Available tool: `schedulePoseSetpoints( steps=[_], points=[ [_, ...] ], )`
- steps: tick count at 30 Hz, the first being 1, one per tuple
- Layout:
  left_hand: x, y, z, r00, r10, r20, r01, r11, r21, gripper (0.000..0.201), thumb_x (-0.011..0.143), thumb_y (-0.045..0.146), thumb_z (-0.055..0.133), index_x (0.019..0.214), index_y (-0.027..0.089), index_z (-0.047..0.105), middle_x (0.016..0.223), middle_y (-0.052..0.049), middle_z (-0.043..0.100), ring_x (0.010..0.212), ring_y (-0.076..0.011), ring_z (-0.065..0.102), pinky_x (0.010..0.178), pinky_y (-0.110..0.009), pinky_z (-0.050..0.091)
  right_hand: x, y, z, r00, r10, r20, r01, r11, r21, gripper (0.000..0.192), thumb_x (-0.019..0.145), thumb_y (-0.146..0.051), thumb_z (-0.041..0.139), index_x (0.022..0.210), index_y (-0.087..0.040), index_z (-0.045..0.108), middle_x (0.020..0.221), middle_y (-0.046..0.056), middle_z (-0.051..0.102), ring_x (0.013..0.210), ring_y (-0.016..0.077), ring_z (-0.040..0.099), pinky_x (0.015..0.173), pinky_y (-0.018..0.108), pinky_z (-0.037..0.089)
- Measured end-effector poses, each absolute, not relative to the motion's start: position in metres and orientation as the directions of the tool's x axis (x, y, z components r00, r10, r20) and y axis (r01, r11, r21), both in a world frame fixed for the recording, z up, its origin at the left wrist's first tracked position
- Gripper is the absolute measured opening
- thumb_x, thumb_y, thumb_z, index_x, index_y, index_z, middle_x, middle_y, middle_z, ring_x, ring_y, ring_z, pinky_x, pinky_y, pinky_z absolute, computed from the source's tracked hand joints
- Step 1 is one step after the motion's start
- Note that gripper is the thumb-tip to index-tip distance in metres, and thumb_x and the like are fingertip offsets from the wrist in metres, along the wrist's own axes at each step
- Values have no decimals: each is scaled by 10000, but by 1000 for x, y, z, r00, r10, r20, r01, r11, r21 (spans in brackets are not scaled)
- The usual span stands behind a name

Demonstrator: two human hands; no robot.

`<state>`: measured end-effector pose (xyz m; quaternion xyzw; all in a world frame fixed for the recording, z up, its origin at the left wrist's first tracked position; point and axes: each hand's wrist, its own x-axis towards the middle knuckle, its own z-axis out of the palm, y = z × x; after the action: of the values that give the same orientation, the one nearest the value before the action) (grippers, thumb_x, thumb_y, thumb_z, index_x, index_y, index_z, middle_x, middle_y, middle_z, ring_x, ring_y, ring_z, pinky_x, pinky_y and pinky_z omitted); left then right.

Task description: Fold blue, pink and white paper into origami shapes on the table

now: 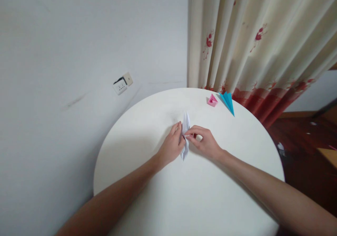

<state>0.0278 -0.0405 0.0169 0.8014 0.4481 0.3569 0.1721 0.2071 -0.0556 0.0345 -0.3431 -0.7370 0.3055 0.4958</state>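
Observation:
A narrow folded piece of white paper [185, 123] lies on the round white table [163, 194], pointing away from me. My left hand [172, 145] presses on its left side, fingers laid along the fold. My right hand [205, 142] pinches the paper's right edge between thumb and forefinger near its middle. The lower tip of the paper pokes out below my left hand.
At the table's far edge sit a small pink folded paper shape [212, 100] and a blue pointed folded paper [228, 102]. A cream curtain with red flowers [258, 46] hangs behind. A wall socket [122, 83] is on the white wall to the left.

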Motion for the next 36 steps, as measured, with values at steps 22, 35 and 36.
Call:
schedulePoseSetpoints(
  steps=[22, 35, 36],
  points=[
    [33, -40, 23, 66, 998, 16, -165, -5, 986, 442, 665, 362, 836, 1041, 150, 745, 1007, -102, 763, 825, -204, 710, 731, -296, 535, 198, -48, 19, -76, 997, 5, -140, -6, -990, 343, 667, -473, 793, 773, -168, 678, 719, 34, 656, 643, 141, 574, 598, 279, 460],
    [27, -55, 40, 285, 723, 629, 533, -665, 523, 297, 963, 226, 524, 1247, 227, 609, 1126, -86, 606, 1088, -211, 580, 943, -350, 498, 202, -49, 28, 89, 992, 91, -141, 103, -985, 290, 690, -421, 771, 661, -188, 601, 591, 6, 636, 516, 128, 547, 507, 262, 436],
    [28, -57, 40, 317, 718, 619, 534, -675, 509, 302, 966, 210, 517, 1254, 226, 606, 1123, -84, 601, 1078, -207, 583, 949, -347, 495, 201, -49, 29, 85, 992, 94, -155, 106, -982, 279, 695, -413, 768, 704, -187, 605, 592, 0, 637, 516, 128, 550, 510, 261, 443]
  ],
)
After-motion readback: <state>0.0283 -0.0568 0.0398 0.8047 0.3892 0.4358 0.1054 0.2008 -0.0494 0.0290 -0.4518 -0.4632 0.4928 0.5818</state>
